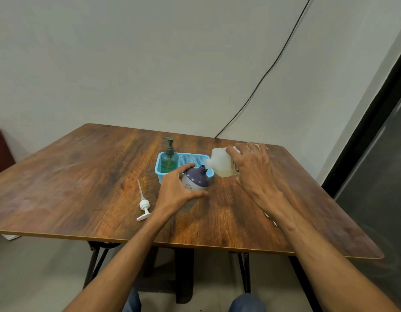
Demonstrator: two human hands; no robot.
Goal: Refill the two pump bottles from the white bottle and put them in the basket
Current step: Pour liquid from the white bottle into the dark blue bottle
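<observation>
I am watching the second refill in progress from the head view. The left hand (177,191) is wrapping thumb and fingers round the purple bottle (196,180), which is sitting near the middle of the table (82,176) with its neck open and tipped a little toward 1 o'clock. The right hand (251,170) is gripping the white bottle (219,163) from above, fingers curled over its body, and is tilting it nearly flat at 2 o'clock of the purple one. Its mouth is sitting right at the purple neck. I cannot tell whether any liquid is running.

I am judging the first half as done. The green pump bottle (169,162) is standing upright with its pump fitted in the left end of the blue basket (158,170), at 11 o'clock of the purple bottle. Green liquid is showing through its lower part.

What I am counting as left:
- finishing this pour and setting the white bottle down
- picking up the white pump (143,204), which is lying on its side at 8 o'clock of the purple bottle, clear of the left hand, and screwing it back on
- placing the purple bottle in the free right part of the basket
</observation>
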